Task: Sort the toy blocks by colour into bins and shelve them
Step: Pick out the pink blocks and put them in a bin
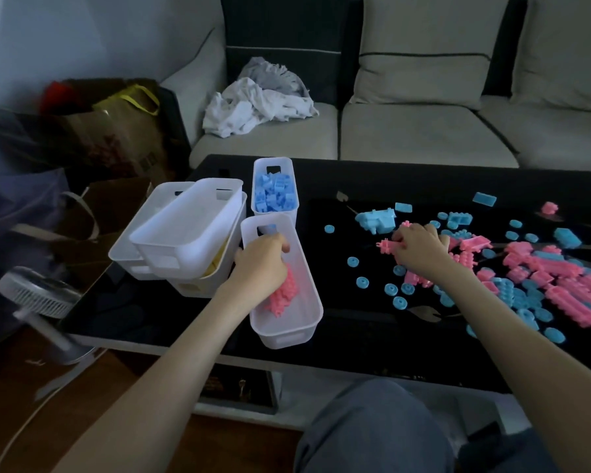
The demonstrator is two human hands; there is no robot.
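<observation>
Fingers (400,239) of my right hand (420,249) curl round pink blocks (387,246) on the table (355,179); my left hand (261,264) dips into the pink bin (284,336) (gripping anything? I cannot tell). Mid-sort, I judge: next, carry this clutch across to that bin.

The left hand (261,259) curls down inside the pink bin (309,314) with its fingertips out of sight, so whether it holds anything cannot be told. It also covers part of the binned pink blocks (282,297). The right hand (420,249) buries its fingertips in the mixed heap (543,285), its grip unclear. That heap runs off the right edge. Yellow contents (215,266) show only as a sliver under the stacked white bins (185,227). The fan (38,295) is blurred.
</observation>
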